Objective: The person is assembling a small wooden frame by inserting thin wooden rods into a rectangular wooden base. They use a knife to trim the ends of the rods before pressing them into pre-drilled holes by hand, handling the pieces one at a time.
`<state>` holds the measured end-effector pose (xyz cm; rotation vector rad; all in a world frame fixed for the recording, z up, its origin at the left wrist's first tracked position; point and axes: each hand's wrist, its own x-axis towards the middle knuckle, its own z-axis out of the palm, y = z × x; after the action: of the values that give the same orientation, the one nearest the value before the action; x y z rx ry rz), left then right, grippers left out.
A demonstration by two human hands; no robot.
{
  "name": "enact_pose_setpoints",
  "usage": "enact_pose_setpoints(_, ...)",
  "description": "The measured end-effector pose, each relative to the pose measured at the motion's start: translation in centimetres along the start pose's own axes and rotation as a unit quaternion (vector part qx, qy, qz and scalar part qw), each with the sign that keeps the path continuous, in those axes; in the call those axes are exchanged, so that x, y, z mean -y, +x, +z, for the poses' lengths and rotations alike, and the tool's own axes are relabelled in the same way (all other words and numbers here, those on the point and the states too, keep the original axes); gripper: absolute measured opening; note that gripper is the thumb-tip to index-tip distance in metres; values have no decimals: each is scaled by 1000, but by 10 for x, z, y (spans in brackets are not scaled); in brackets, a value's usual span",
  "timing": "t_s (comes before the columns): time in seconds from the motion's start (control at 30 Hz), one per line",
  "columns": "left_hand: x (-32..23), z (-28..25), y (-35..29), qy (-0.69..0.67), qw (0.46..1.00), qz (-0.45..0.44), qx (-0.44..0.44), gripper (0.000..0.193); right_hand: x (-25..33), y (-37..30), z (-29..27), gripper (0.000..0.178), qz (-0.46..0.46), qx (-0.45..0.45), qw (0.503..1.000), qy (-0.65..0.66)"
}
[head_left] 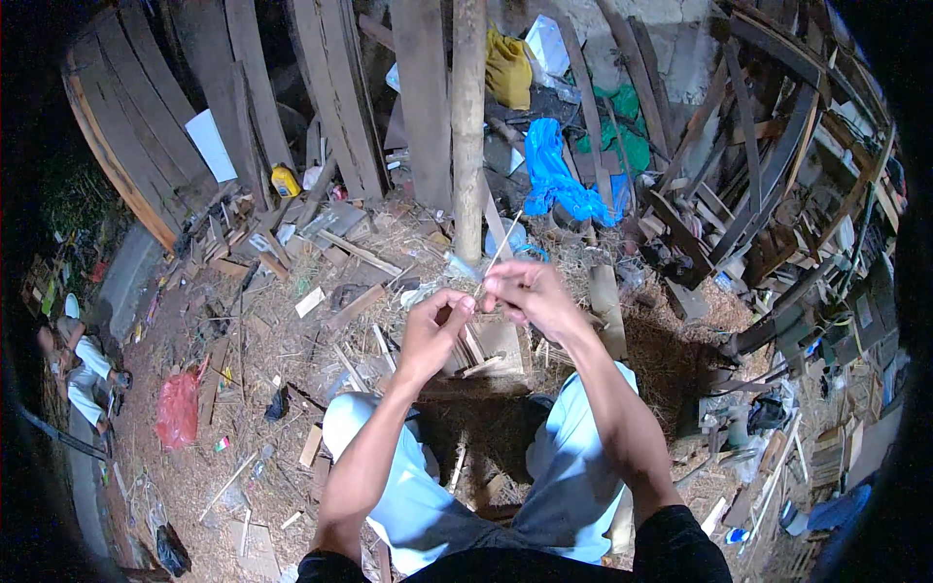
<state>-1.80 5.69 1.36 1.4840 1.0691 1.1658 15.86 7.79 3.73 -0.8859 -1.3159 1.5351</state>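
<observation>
A thin pale wooden stick (pixel 504 241) slants up and away from between my hands, in front of my knees. My right hand (pixel 533 296) pinches it near its lower end, with the fingers curled. My left hand (pixel 434 328) is closed close beside it, thumb and forefinger pressed together at about the stick's lower end; what lies between those fingertips is too small to make out. Below my hands a flat light board (pixel 501 350) lies on the ground with narrow wood strips on and beside it.
A wooden post (pixel 468 146) stands just beyond my hands. Tall planks (pixel 335 97) lean at the back left. A blue plastic sheet (pixel 559 175) and piled timber (pixel 768 185) lie right. A red bag (pixel 179 408) sits left, near another person (pixel 86 364). Wood scraps litter the ground.
</observation>
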Motion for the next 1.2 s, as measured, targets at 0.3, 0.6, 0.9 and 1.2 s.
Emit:
enact_pose_setpoints(0.3, -8, 6, 2, 0, 1000, 10, -21, 15, 0, 0, 2, 17, 17, -12, 1000, -22)
enact_pose_setpoints(0.6, -4, 2, -4, 35, 998, 18, -39, 12, 4, -6, -11, 20, 5, -72, 997, -14)
enact_pose_setpoints(0.9, 0, 7, -6, 71, 996, 52, -36, 11, 0, -1, -8, 18, 31, -23, 999, 17)
enact_pose_setpoints(1.2, 0, 5, -8, 98, 991, 70, -55, 10, -2, -7, 6, 17, 31, 9, 999, -31)
